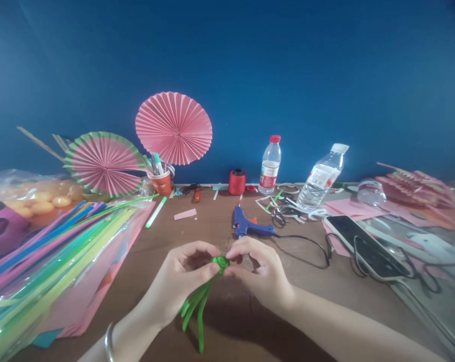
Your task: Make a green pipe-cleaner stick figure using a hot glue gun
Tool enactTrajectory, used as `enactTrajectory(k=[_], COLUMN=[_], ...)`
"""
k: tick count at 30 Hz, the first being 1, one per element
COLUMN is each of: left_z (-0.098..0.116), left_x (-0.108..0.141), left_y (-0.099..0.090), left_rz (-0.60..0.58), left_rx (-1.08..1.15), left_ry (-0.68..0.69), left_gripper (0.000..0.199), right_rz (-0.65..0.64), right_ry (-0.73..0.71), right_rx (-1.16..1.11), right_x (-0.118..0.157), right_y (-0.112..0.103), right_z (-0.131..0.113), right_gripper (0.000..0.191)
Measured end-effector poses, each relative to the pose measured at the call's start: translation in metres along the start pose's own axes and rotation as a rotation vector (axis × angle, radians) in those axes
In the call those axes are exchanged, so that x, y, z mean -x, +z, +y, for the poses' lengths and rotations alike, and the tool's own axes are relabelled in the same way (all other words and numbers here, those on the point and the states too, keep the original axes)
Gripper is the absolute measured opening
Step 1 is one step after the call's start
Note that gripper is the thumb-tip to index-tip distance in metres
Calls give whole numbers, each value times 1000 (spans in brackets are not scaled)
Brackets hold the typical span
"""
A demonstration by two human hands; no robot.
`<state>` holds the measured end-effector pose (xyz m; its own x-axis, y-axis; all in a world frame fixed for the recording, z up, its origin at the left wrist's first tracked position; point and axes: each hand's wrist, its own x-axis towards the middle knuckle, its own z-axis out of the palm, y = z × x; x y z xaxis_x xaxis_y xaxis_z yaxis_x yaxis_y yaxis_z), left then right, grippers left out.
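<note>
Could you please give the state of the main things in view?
Left hand: pinching green stems
Right hand: pinching them
Green stems: bunched, ends loose
Glue gun: lying on its side
Phone: screen dark
Red-capped bottle: upright, capped, partly full
White-capped bottle: tilted, capped
Pink fan: spread open
Green-edged fan: spread, gap at right

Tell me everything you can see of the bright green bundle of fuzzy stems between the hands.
The bright green bundle of fuzzy stems, resembling pipe cleaners, has a compact, lumpy head pinched at the fingertips of the bare left hand and bare right hand. Several loose strands slant down and leftward from it over the brown tabletop; whether their tips touch it is unclear. The hands partly hide the head.
</note>
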<state>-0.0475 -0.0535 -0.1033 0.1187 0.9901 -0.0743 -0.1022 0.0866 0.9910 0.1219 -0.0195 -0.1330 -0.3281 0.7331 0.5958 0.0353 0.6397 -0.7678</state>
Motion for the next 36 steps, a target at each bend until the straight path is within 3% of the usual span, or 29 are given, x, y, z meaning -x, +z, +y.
enactTrajectory(k=[7, 17, 36], left_z=[1, 6, 1], left_x=[0, 2, 1], left_y=[-1, 6, 0], left_rz=[11, 145, 100], left_rx=[-85, -132, -93], left_ry=[29, 40, 30], left_gripper=[12, 17, 13], right_rz=[-23, -41, -13], right_ry=[5, -20, -92], right_rx=[-4, -3, 20], right_x=[-1, -1, 1], right_y=[0, 1, 0], right_z=[-3, -5, -2], right_gripper=[15, 14, 16])
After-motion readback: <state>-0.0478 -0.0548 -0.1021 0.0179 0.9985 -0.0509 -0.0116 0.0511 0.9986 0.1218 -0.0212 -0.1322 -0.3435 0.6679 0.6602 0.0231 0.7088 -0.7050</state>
